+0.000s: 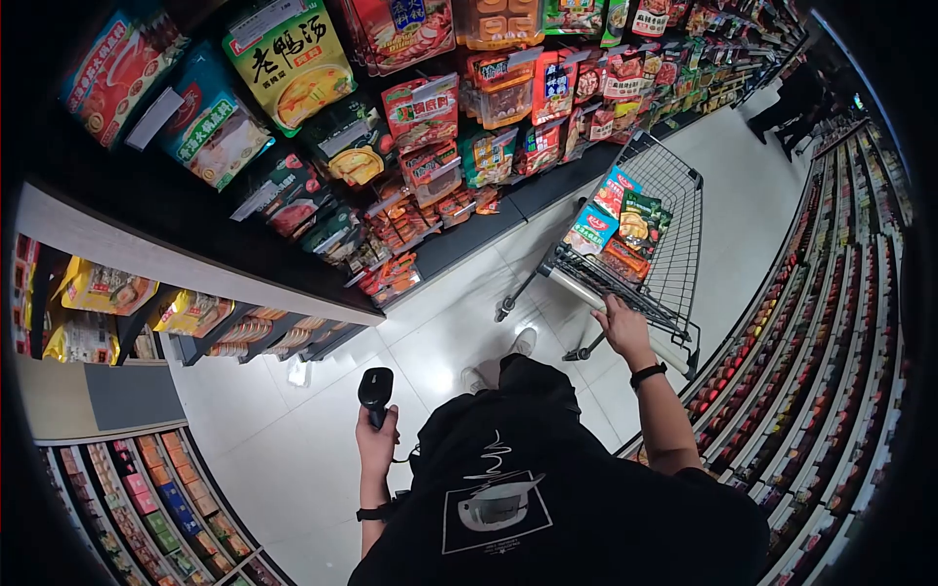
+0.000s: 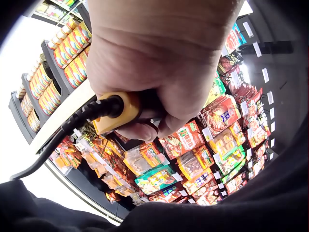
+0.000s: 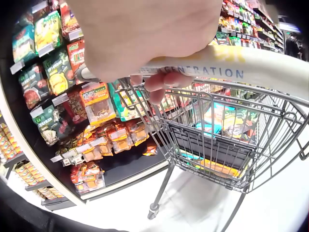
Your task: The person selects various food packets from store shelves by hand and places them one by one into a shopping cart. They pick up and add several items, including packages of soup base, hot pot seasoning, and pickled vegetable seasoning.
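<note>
A black handheld barcode scanner (image 1: 375, 388) is in my left hand (image 1: 376, 445), held low in front of my left side. In the left wrist view the fingers wrap round its grip, and a black cable (image 2: 55, 140) runs from the yellow-edged end (image 2: 117, 113). My right hand (image 1: 625, 330) grips the pale handle (image 3: 219, 63) of a wire shopping cart (image 1: 688, 200), fingers curled beneath the bar in the right wrist view. Several seasoning packets lie in the cart, among them a blue-and-white one (image 1: 590, 230) and a dark green one (image 1: 642, 221).
Hanging soup and hotpot seasoning packets (image 1: 420, 112) fill the shelf ahead. A shelf end with yellow packs (image 1: 191, 313) juts out at left. Long shelves of jars (image 1: 782, 342) line the right. Dark-clothed legs (image 1: 787, 112) show far up the aisle. Pale tiled floor (image 1: 430, 337) lies between.
</note>
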`<action>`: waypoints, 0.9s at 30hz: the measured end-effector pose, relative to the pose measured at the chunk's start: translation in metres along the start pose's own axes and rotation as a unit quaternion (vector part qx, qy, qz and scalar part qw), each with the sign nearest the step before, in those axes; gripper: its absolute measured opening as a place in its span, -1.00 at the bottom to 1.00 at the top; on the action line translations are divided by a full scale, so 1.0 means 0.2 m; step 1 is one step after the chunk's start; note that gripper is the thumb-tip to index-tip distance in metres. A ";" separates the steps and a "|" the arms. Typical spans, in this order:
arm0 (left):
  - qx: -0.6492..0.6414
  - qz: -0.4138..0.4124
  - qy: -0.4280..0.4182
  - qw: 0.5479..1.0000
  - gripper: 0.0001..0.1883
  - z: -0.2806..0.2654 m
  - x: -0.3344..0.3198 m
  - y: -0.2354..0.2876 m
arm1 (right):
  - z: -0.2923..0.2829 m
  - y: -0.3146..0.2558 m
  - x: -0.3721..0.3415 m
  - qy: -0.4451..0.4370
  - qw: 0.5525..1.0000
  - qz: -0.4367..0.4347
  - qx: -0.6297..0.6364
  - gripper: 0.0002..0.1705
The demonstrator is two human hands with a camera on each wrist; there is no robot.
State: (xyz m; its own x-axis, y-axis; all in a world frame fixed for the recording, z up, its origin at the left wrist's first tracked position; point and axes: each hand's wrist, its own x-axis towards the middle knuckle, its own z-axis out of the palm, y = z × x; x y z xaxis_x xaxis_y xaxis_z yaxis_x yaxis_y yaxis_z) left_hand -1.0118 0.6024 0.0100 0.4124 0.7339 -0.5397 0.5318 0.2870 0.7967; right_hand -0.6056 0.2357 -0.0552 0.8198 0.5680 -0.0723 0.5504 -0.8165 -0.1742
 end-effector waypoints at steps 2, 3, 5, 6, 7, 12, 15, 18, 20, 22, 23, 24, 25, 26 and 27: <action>-0.004 0.013 0.001 1.000 -0.74 0.00 0.00 -0.02 | -0.03 -0.01 0.05 -0.007 1.000 0.017 -0.022 -0.44; -0.006 0.019 0.002 1.000 -0.74 -0.01 0.00 -0.03 | -0.03 0.01 0.08 -0.015 0.999 0.022 -0.021 -0.43; -0.007 0.012 0.012 1.000 -0.74 -0.02 -0.02 -0.03 | -0.03 0.03 0.13 -0.018 0.999 0.035 -0.021 -0.42; -0.008 0.010 0.016 1.000 -0.74 -0.02 -0.02 -0.03 | -0.03 0.04 0.16 -0.023 0.998 0.042 -0.028 -0.41; -0.007 0.009 0.017 1.000 -0.74 -0.03 -0.03 -0.02 | -0.03 0.06 0.18 -0.015 0.999 0.044 -0.027 -0.41; -0.013 0.014 0.021 1.000 -0.74 -0.07 -0.06 -0.07 | -0.04 0.20 0.28 -0.025 0.996 0.075 -0.041 -0.39; -0.011 -0.001 0.031 0.999 -0.76 -0.07 -0.06 -0.05 | -0.03 0.31 0.34 -0.018 0.995 0.093 -0.037 -0.32; -0.016 -0.007 0.030 0.999 -0.76 -0.06 -0.05 -0.05 | -0.06 0.41 0.39 -0.019 0.994 0.099 -0.045 -0.28; -0.017 -0.011 0.027 0.999 -0.76 -0.05 -0.04 -0.05 | -0.05 0.50 0.41 -0.006 0.994 0.097 -0.053 -0.30; -0.021 -0.009 0.024 0.999 -0.76 -0.02 0.00 -0.05 | 0.01 0.62 0.44 0.004 0.991 0.114 -0.071 -0.32; -0.024 -0.003 0.032 0.999 -0.76 0.00 0.01 -0.05 | 0.02 0.67 0.44 0.009 0.990 0.120 -0.070 -0.33; -0.029 0.005 0.034 0.999 -0.76 0.01 0.03 -0.04 | 0.02 0.71 0.44 0.014 0.990 0.126 -0.069 -0.34; -0.035 0.014 0.036 0.999 -0.76 0.02 0.04 -0.03 | 0.02 0.76 0.43 0.013 0.988 0.137 -0.070 -0.35; -0.041 0.022 0.038 0.998 -0.76 0.05 0.05 -0.02 | 0.01 0.81 0.42 0.015 0.988 0.133 -0.071 -0.35; -0.038 0.027 0.041 0.998 -0.77 0.07 0.06 0.00 | 0.00 0.85 0.42 0.017 0.989 0.130 -0.072 -0.36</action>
State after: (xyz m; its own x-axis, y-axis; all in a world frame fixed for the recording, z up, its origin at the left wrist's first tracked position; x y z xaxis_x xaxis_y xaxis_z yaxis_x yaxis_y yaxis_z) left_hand -0.9966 0.6032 -0.0010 0.3748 0.7967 -0.4741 0.4520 0.2895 0.8438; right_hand -0.4436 0.1441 -0.0906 0.9403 0.3344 -0.0632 0.3344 -0.9424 -0.0114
